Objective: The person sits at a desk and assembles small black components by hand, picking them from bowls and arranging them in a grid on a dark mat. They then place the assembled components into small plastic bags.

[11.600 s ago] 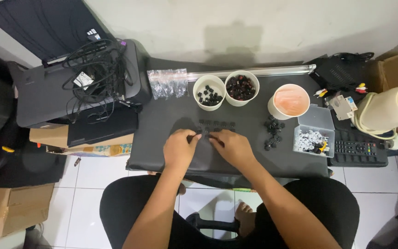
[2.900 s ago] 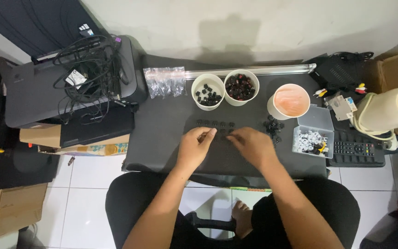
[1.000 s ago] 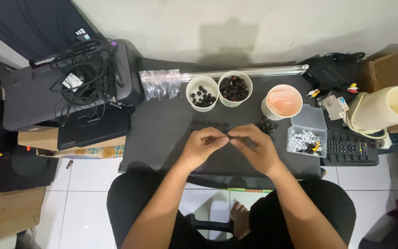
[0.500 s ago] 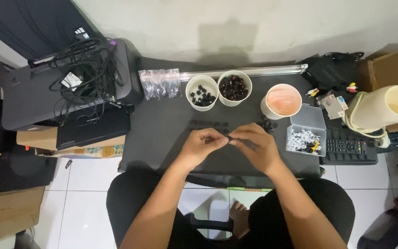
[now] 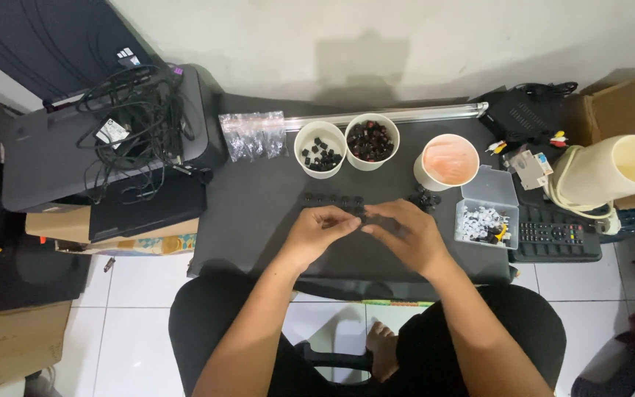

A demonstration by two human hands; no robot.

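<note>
Here the left hand and right hand meet fingertip to fingertip over the dark desk mat, pinching a small black part too tiny to make out. A row of black pieces lies just beyond the knuckles, and the two white cups of dark parts stand within easy reach behind.

Left hand and right hand meet fingertip to fingertip over the dark table.
</note>
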